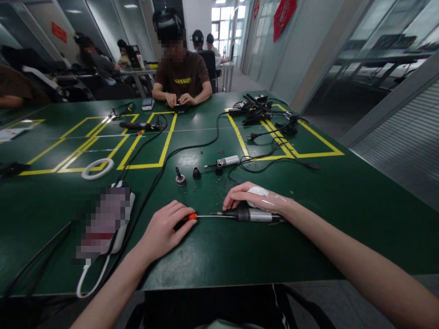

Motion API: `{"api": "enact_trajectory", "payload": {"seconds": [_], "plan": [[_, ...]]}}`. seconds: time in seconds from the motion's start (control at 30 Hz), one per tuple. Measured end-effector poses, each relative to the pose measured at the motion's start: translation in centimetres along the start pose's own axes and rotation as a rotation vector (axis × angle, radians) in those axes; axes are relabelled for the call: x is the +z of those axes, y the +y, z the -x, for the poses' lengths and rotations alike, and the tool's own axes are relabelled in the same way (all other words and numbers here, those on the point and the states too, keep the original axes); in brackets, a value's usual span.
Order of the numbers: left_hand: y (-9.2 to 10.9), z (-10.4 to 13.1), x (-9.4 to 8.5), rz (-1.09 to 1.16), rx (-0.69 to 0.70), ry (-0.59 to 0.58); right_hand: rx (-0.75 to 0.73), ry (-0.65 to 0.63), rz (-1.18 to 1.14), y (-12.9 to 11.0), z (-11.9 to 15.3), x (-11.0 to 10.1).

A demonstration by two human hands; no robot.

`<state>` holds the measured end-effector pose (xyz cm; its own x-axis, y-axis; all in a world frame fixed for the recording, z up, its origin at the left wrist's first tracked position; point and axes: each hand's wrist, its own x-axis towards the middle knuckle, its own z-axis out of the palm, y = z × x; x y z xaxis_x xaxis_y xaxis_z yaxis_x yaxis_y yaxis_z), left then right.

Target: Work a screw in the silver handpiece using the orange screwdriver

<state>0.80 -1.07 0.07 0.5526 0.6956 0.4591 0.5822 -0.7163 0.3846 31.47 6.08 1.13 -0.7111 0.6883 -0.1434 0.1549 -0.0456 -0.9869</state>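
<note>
My left hand point(168, 228) is closed on a screwdriver point(193, 216). Only the orange end of its handle shows past my fingers, and its thin shaft points right along the table. My right hand point(255, 196) rests with fingers loosely bent and nothing visible between them. A white patch under clear film covers part of it. Against its near side lies a black and silver pen-shaped electric tool point(252, 214); my fingertips are by its front end, and the screwdriver's shaft runs up to it. Beyond my hands lie a silver cylindrical part point(229, 161), a knob-like part point(180, 177) and small black collars point(196, 172).
A phone on a white power bank point(128, 214) lies left with cables. A tape roll point(98, 168), a black-handled tool point(137, 125) and tangled cords point(255, 109) lie farther off. Tiny screws point(195, 188) dot the table point(206, 260). A person point(181, 73) works opposite.
</note>
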Motion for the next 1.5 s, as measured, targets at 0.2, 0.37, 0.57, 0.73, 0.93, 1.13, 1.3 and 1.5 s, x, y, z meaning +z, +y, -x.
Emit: {"api": "enact_trajectory", "payload": {"seconds": [0.2,0.37,0.57,0.73,0.93,1.13,1.3,1.5], "plan": [[-0.05,0.06,-0.03,-0.039,-0.008,-0.025,-0.005,-0.012,-0.014,0.16,-0.09,-0.09],[0.17,0.24,0.05,-0.006,-0.052,-0.029,-0.003,-0.008,-0.013,0.14,-0.06,-0.06],[0.25,0.22,-0.13,0.039,-0.064,-0.026,0.005,0.007,-0.003,-0.14,0.02,0.02],[0.17,-0.04,-0.19,0.025,-0.029,-0.018,0.008,0.003,-0.007,-0.15,0.03,0.00],[0.18,-0.02,-0.12,0.004,-0.018,-0.025,0.006,0.003,-0.016,-0.03,-0.08,0.01],[0.42,0.19,-0.08,0.049,-0.047,-0.020,0.022,0.009,-0.013,-0.18,-0.02,0.05],[0.29,0.08,-0.12,0.049,-0.029,-0.018,0.023,0.015,-0.012,-0.12,-0.03,0.02],[0.03,0.15,-0.01,0.008,-0.018,-0.020,0.022,0.013,-0.001,-0.27,-0.06,0.02]]}}
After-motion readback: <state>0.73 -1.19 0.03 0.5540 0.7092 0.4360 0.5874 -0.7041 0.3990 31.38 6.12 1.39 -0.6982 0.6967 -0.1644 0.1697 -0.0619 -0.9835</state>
